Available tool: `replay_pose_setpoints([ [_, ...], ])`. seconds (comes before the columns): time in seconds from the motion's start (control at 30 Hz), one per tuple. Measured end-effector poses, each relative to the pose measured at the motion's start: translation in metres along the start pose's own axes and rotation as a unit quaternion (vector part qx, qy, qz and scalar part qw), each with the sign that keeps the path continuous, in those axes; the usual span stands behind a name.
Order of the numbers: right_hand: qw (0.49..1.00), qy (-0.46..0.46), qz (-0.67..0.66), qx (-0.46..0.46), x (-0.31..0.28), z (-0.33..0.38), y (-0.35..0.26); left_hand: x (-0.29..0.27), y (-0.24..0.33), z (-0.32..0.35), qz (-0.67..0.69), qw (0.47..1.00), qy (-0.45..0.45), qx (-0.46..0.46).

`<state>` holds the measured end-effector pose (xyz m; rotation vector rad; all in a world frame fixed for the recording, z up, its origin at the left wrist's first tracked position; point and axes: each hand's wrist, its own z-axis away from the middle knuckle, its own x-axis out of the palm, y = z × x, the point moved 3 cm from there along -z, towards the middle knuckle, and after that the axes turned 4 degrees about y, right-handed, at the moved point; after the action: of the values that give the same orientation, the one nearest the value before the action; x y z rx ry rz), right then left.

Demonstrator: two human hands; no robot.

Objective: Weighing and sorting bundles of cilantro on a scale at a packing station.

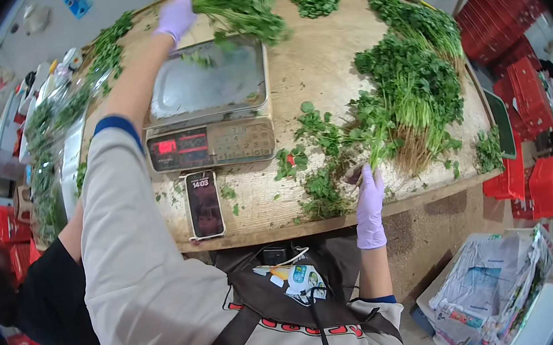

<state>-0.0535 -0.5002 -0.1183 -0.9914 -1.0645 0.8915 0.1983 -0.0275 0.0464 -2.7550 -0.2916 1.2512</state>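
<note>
My left hand (177, 16), in a lilac glove, is stretched to the far side of the table. It is closed on a bunch of leafy coriander-like greens (235, 5), partly blurred, above the back of a scale. The scale's metal tray (206, 82) carries a few loose leaves, and its red display is lit. My right hand (370, 210), gloved too, is at the table's front edge with its fingers closed on the lower stems of some greens (376, 142). Beyond it lies a big heap of rooted greens (416, 90).
A phone (204, 205) lies in front of the scale. Small greens (324, 191) and leaf scraps are scattered nearby. Plastic-wrapped greens (47, 169) lie left, beside another person's black sleeve (54, 297). Red crates (499, 11) stack at right, above a lined box (487, 285).
</note>
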Motion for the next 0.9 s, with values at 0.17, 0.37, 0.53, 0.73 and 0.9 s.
replay_pose_setpoints([
  [0.17,0.996,0.024,0.085,-0.002,-0.001,-0.003,-0.006,-0.006,0.004,-0.053,-0.134,0.987,0.005,-0.085],
  [0.37,0.965,-0.03,0.216,-0.144,0.052,-0.015,-0.036,-0.082,0.195,0.121,0.63,0.596,-0.403,-0.293],
  [0.53,0.826,-0.148,0.504,-0.205,0.065,-0.026,-0.053,-0.097,0.27,0.249,0.781,0.208,-0.441,-0.39],
  [0.73,0.432,0.27,0.841,-0.184,-0.027,-0.129,-0.037,-0.091,0.267,0.281,0.748,0.122,-0.401,-0.515],
  [0.9,0.544,0.174,0.805,-0.158,-0.073,-0.181,-0.022,-0.126,0.263,0.264,0.804,0.038,-0.441,-0.397],
])
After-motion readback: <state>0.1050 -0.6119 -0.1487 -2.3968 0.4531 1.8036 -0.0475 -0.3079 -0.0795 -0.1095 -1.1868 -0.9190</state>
